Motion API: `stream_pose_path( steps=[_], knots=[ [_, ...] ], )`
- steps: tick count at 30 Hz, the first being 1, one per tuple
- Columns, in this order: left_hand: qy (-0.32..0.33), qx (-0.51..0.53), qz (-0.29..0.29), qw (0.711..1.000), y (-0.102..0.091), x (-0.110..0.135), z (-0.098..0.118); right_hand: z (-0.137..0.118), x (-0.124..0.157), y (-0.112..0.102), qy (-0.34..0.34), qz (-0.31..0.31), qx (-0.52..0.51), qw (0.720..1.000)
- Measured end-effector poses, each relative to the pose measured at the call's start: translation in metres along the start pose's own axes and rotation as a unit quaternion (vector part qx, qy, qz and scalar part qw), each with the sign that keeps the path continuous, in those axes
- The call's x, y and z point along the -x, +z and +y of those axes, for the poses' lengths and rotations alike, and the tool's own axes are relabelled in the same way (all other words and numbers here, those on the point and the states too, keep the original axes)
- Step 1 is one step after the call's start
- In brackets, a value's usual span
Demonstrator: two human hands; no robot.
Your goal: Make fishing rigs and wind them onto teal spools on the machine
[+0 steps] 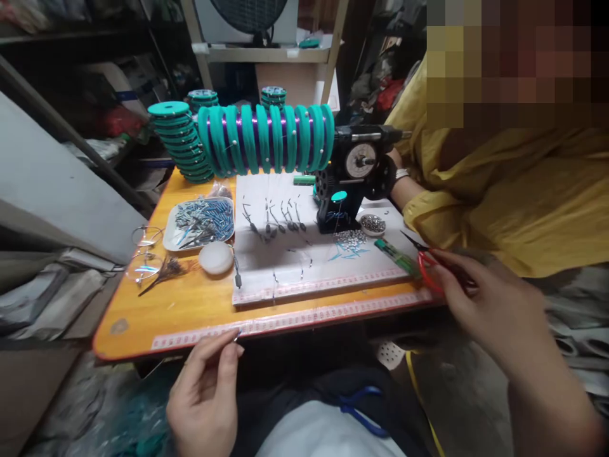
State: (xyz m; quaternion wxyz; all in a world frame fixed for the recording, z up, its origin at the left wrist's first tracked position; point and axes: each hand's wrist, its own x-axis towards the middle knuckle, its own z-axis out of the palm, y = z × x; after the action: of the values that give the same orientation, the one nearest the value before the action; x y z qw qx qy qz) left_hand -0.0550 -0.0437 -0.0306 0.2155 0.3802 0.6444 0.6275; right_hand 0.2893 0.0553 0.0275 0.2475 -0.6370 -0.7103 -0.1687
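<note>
My left hand (207, 397) is below the table's near edge, thumb and forefinger pinched on a tiny metal piece I cannot make out. My right hand (480, 298) grips red-handled scissors (428, 266) at the table's right corner, blades pointing back toward the winder. On the white board (266, 279) lie several small hooks with leads (271, 219) and thin line. A row of teal spools (266, 136) wound with purple line is mounted on a black winding machine (354, 174).
A person in a yellow top (499, 184) sits at the right with a hand at the winder. A tray of blue-grey parts (200, 222), a white round lid (216, 257), wire rings (145, 251), stacked teal spools (178, 139), a dish of beads (372, 223) and a green lighter (397, 254) are on the orange table (190, 304).
</note>
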Motion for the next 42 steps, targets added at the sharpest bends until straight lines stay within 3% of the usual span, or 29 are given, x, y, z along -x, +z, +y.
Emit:
stream_pose_path(
  steps=[6, 8, 10, 11, 12, 13, 16, 18, 21, 23, 26, 29, 32, 34, 37, 39, 42],
  knots=[
    [0.077, -0.005, -0.039, 0.996, -0.003, -0.006, -0.002, 0.03, -0.032, 0.035, -0.1, -0.046, -0.023, 0.994],
    [0.114, -0.034, -0.042, 0.992, -0.004, -0.008, -0.003, 0.017, -0.034, 0.033, -0.105, -0.029, -0.009, 0.994],
    [0.15, -0.063, -0.04, 0.986, -0.005, -0.009, -0.001, -0.015, -0.027, 0.022, -0.078, 0.013, -0.008, 0.997],
    [0.167, -0.074, -0.04, 0.982, -0.005, -0.01, 0.0, -0.037, -0.021, 0.015, -0.068, 0.029, -0.061, 0.995],
    [0.183, -0.083, -0.042, 0.979, -0.005, -0.01, 0.002, -0.061, -0.015, 0.009, -0.113, 0.056, -0.151, 0.98],
    [0.2, -0.092, -0.047, 0.974, -0.006, -0.01, 0.004, -0.086, -0.008, 0.003, -0.166, 0.043, -0.27, 0.948],
    [0.239, -0.111, -0.082, 0.961, -0.008, -0.008, 0.013, -0.152, 0.004, -0.004, -0.275, -0.184, -0.447, 0.831],
    [0.252, -0.118, -0.109, 0.954, -0.011, -0.008, 0.02, -0.181, 0.004, -0.002, -0.26, -0.265, -0.514, 0.774],
    [0.265, -0.119, -0.143, 0.946, -0.016, -0.009, 0.029, -0.201, -0.001, 0.008, -0.249, -0.267, -0.572, 0.734],
    [0.27, -0.119, -0.16, 0.942, -0.019, -0.009, 0.033, -0.206, -0.003, 0.013, -0.265, -0.232, -0.571, 0.741],
    [0.267, -0.122, -0.185, 0.938, -0.024, -0.012, 0.033, -0.206, 0.0, 0.017, -0.294, -0.159, -0.533, 0.777],
    [0.3, -0.151, -0.186, 0.923, -0.03, -0.023, 0.026, -0.197, 0.004, 0.016, -0.249, -0.109, -0.542, 0.795],
    [0.376, -0.234, -0.165, 0.881, -0.038, -0.052, 0.015, -0.184, 0.004, 0.012, -0.195, -0.107, -0.554, 0.802],
    [0.416, -0.283, -0.188, 0.844, -0.043, -0.076, 0.009, -0.177, 0.003, 0.011, -0.187, -0.106, -0.55, 0.807],
    [0.409, -0.317, -0.229, 0.824, -0.047, -0.102, 0.004, -0.172, 0.004, 0.009, -0.18, -0.103, -0.543, 0.814],
    [0.408, -0.329, -0.226, 0.821, -0.046, -0.105, 0.005, -0.172, 0.005, 0.009, -0.189, -0.11, -0.546, 0.809],
    [0.43, -0.334, -0.183, 0.819, -0.036, -0.09, 0.009, -0.173, 0.007, 0.01, -0.199, -0.12, -0.551, 0.802]
  ],
)
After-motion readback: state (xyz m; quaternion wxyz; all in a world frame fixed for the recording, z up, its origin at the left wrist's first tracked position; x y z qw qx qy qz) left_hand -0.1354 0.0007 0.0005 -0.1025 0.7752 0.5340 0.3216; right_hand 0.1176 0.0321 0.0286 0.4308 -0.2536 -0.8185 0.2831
